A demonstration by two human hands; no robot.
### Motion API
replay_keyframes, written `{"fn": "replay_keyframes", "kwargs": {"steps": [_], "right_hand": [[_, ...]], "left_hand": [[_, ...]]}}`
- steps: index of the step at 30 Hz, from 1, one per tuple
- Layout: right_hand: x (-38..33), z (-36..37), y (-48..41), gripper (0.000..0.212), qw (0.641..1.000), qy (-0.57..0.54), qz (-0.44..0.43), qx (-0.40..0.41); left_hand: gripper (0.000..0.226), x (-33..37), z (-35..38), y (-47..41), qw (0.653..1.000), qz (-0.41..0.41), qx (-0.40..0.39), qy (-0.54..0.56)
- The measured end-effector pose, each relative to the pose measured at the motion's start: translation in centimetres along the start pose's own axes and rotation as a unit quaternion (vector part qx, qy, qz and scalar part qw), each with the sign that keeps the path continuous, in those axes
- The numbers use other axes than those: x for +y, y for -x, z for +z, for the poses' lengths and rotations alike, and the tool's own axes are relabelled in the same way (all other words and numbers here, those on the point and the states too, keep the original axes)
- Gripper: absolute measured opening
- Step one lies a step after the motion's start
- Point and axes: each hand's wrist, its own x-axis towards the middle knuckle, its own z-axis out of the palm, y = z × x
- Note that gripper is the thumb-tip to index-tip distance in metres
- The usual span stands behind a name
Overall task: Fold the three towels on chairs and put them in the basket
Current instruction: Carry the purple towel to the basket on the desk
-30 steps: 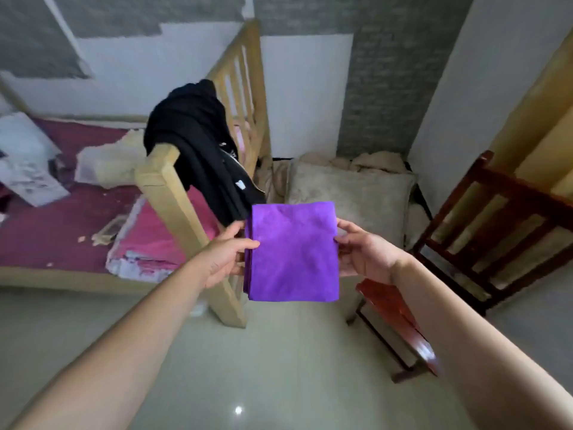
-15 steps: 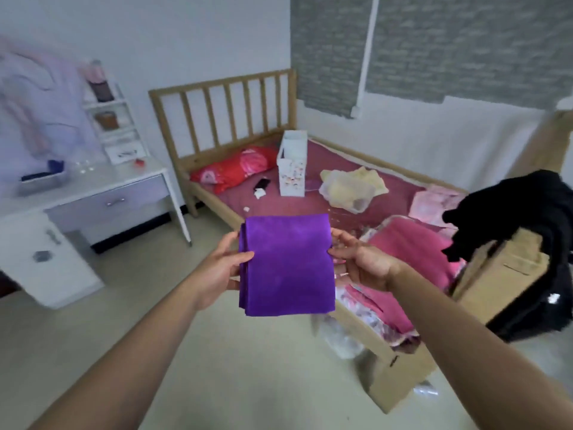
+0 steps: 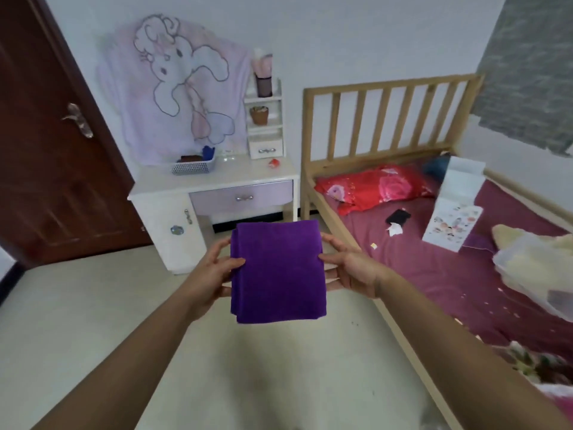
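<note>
We hold the purple towel (image 3: 277,271) folded into a thick rectangle, in the air at the middle of our view. It hangs above the floor (image 3: 93,321) and touches nothing but our hands. Its stacked layers show along its left edge, and its back face is hidden from us.

The left hand (image 3: 210,274) grasps the towel at its 9 o'clock edge. The thumb is pressed on the front face, and the fingers are mostly hidden behind the cloth. The right hand (image 3: 350,271) grasps the 3 o'clock edge the same way, thumb in front and fingers passing behind. The towel lies between the two hands, upright and facing us.

At 11 o'clock from the towel, well apart, stands a white desk (image 3: 242,173). A small mesh basket (image 3: 192,166) sits on its top. Something blue and something dark lie in the basket, too small for us to make out.

At 10 o'clock is a dark brown door (image 3: 46,169), cut off by the left edge. From 1 to 4 o'clock runs a wooden bed (image 3: 434,274) with a red pillow (image 3: 372,189) near its headboard. The right edge cuts off the bed's far side, along with a clear bag (image 3: 533,268) of pale stuff.
</note>
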Motion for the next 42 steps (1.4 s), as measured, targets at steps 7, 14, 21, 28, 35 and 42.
{"fn": "replay_keyframes", "kwargs": {"steps": [7, 14, 21, 28, 35, 42], "right_hand": [[-10.2, 1.5, -18.7, 0.047, 0.997, 0.037, -0.004, -0.072], [-16.6, 6.6, -37.1, 0.047, 0.988, 0.084, 0.016, -0.127], [-21.2, 11.0, -56.9, 0.049, 0.989, 0.102, 0.018, -0.109], [-27.8, 11.1, -71.5, 0.048, 0.994, 0.067, 0.029, -0.082], [-29.7, 9.1, -87.2, 0.048, 0.994, 0.077, 0.058, -0.051], [-31.1, 8.7, -102.5, 0.05, 0.988, 0.108, 0.106, -0.037]], "left_hand": [[0.047, 7.1, -8.6, -12.4, 0.996, 0.014, 0.089, 0.006], [0.043, 9.4, -19.9, -23.8, 0.983, 0.02, 0.18, 0.036], [0.041, 12.1, -32.9, -39.9, 0.981, 0.022, 0.187, 0.04], [0.042, 17.8, -41.3, -54.9, 0.988, -0.003, 0.157, 0.001], [0.041, 18.6, -46.3, -70.6, 0.986, -0.048, 0.161, -0.017], [0.044, 18.7, -51.7, -84.8, 0.973, -0.106, 0.194, -0.066]]}}
